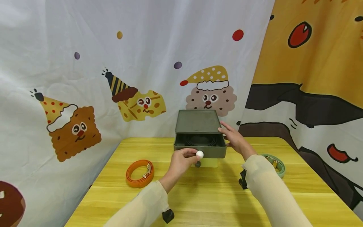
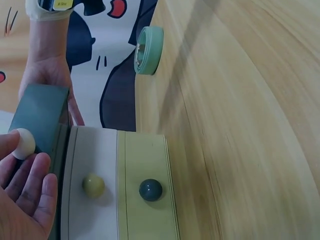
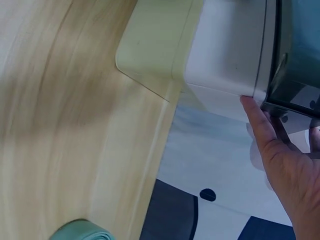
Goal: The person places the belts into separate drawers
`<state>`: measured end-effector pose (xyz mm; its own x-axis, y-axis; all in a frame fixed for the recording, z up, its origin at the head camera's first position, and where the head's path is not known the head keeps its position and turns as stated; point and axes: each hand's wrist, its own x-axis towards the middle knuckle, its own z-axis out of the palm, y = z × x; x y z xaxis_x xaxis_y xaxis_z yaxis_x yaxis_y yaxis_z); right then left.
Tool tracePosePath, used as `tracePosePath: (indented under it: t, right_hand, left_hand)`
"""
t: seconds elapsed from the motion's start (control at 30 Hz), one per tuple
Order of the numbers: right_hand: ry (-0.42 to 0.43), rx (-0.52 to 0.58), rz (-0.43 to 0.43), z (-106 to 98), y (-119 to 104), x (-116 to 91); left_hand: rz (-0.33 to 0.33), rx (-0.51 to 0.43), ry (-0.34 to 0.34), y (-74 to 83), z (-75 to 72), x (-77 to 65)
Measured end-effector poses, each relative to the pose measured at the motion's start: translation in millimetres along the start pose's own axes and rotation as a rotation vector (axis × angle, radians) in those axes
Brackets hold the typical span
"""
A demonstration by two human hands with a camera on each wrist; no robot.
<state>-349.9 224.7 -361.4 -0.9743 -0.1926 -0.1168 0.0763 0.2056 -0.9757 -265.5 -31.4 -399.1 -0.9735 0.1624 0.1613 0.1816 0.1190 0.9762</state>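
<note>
Pinches white knob [image 1: 199, 154] at near face of jutting dark-green top drawer [image 1: 213, 153] with left hand [image 1: 182, 162]; touches right side of drawer cabinet [image 1: 198, 121], farther back, with outstretched right hand [image 1: 235, 139].

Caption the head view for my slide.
Left hand pinches the white knob of the open top drawer; right hand rests against the cabinet.

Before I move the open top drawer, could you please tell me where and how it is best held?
Probably by the round white knob, pinched from the front as the left hand does: it stands out from the middle of the drawer front. The right hand, at the cabinet's side, could steady it.
</note>
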Motion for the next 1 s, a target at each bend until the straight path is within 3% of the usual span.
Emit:
tracePosePath:
  t: [0.43, 1.0]
  right_hand:
    - [-0.088, -0.027, 0.037, -2.3, -10.8, -1.6]
    - [-0.074, 0.023, 0.033, -2.7, -4.7, 0.0]
  left_hand:
    - [-0.011, 0.008, 0.018, -2.1, 0.3, 13.6]
    - [-0.020, -0.012, 0.040, -8.3, 0.0, 36.2]
